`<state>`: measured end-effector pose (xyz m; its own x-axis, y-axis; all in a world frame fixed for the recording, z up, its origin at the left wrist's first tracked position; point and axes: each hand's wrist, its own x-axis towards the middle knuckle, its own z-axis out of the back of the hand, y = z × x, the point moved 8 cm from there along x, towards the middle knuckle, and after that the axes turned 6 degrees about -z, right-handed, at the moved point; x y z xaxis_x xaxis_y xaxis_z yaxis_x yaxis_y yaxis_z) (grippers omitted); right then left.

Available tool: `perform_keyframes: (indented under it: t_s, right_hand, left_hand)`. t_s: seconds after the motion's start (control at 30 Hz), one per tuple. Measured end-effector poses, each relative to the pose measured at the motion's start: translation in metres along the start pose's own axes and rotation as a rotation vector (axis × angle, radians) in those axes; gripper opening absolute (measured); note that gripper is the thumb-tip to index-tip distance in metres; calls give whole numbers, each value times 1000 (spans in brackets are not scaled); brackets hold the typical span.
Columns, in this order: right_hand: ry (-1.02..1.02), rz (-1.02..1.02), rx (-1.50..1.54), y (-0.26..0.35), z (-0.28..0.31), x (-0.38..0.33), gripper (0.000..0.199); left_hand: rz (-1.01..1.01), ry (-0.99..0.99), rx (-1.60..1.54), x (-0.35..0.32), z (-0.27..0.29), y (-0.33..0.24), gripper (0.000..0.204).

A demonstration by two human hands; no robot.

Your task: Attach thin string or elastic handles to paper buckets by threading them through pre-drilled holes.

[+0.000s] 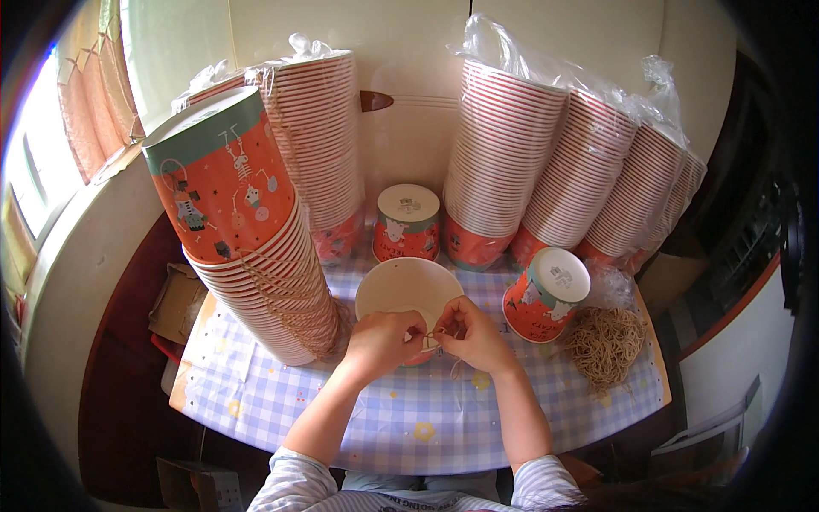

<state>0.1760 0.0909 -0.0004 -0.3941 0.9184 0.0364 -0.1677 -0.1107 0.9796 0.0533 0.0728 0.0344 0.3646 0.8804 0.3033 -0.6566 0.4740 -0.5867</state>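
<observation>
An open paper bucket (408, 286) with a white inside stands upright at the middle of the table. At its near rim, my left hand (384, 341) and my right hand (478, 339) meet, fingertips almost touching. Both are closed in a pinch on a thin tan cord (429, 336), of which only a short piece shows between the fingers. A bit of cord also hangs below my right hand. My hands cover part of the bucket's near side. To the right lies a tangled pile of tan cords (606, 346).
On the left leans a tall stack of orange buckets (230, 188) with cords hanging down it. Upside-down buckets stand behind (408, 224) and right (548, 294) of the open one. Plastic-wrapped bucket stacks (503, 154) line the back. A blue checked cloth (409, 431) covers the table.
</observation>
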Motion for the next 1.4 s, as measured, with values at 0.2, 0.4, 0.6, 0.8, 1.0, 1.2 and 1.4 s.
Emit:
perform_keyframes:
  t_s: [0.2, 0.4, 0.6, 0.8, 1.0, 1.2, 1.4]
  right_hand:
    - [12, 1, 20, 0, 0, 0, 27]
    - [9, -6, -6, 0, 0, 0, 27]
    - [10, -12, 2, 0, 0, 0, 27]
    - [-16, -12, -15, -2, 2, 0, 25]
    - [-34, -22, -17, 2, 2, -1, 25]
    - [-80, 25, 33, 2, 6, -1, 21]
    - [-48, 1, 50, 3, 4, -1, 23]
  left_hand:
    - [-13, 0, -125, 1, -2, 0, 15]
    - [-52, -13, -180, 2, 0, -5, 16]
    - [29, 60, -177, 4, -7, -1, 16]
    - [22, -39, -265, 2, -1, 1, 20]
    - [-158, -33, -45, 4, 0, -4, 19]
    - [-92, 53, -62, 5, 0, -10, 19]
    - [-95, 71, -54, 6, -7, -7, 19]
